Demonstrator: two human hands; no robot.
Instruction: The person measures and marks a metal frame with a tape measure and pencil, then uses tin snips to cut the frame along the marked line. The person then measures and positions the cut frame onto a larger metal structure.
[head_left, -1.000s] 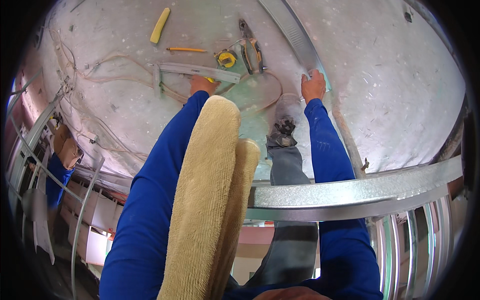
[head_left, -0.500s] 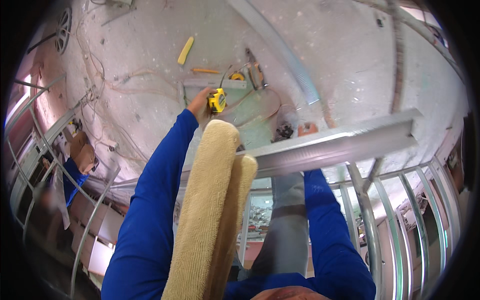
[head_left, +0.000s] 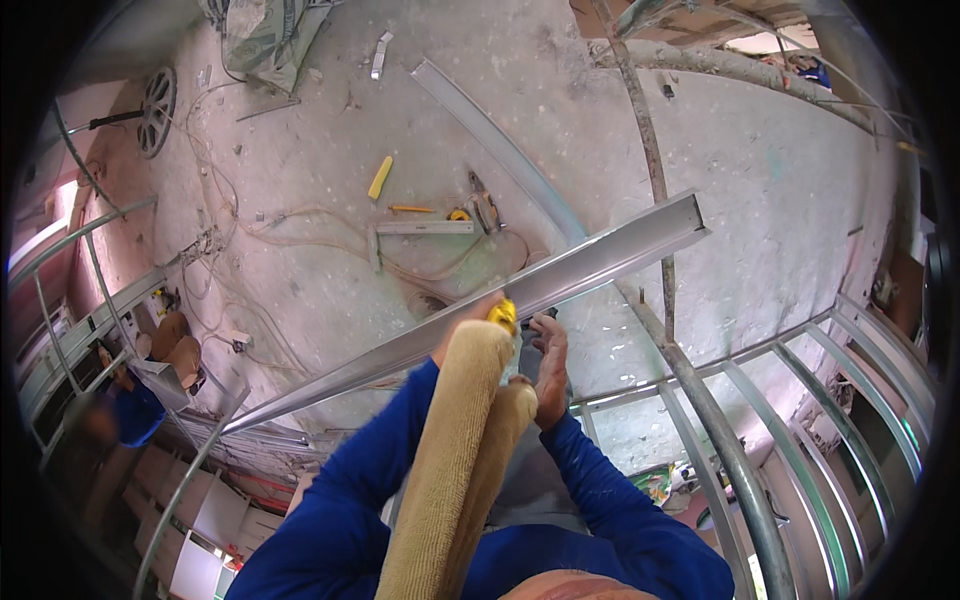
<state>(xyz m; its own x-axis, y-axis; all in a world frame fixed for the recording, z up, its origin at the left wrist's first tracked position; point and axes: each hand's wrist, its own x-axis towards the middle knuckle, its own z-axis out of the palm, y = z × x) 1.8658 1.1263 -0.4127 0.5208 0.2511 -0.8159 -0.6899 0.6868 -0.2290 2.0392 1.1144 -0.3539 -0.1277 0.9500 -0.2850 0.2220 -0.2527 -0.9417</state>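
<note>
My left hand (head_left: 462,325) is closed round a yellow tape measure (head_left: 503,316), held at the near edge of a long metal channel (head_left: 610,258). That channel slants across the view from the lower left to the upper right. My right hand (head_left: 550,372) stands just right of the tape measure, below the channel, its fingers raised and somewhat apart, with nothing visible in them. Part of both hands is hidden by a beige, towel-like padded piece (head_left: 440,470) that rises from the lower edge.
On the floor ahead lie a square (head_left: 425,228), a pencil (head_left: 411,209), a yellow strip (head_left: 379,178), a pliers-like tool (head_left: 484,208) and another metal channel (head_left: 500,140). Metal pipes (head_left: 735,460) and studs (head_left: 760,400) stand right. A person in blue (head_left: 138,408) is at lower left.
My left hand has brought the tape measure back from above the floor to the channel. My right hand has moved from the channel's far side to its near side. The channel now slants more steeply.
</note>
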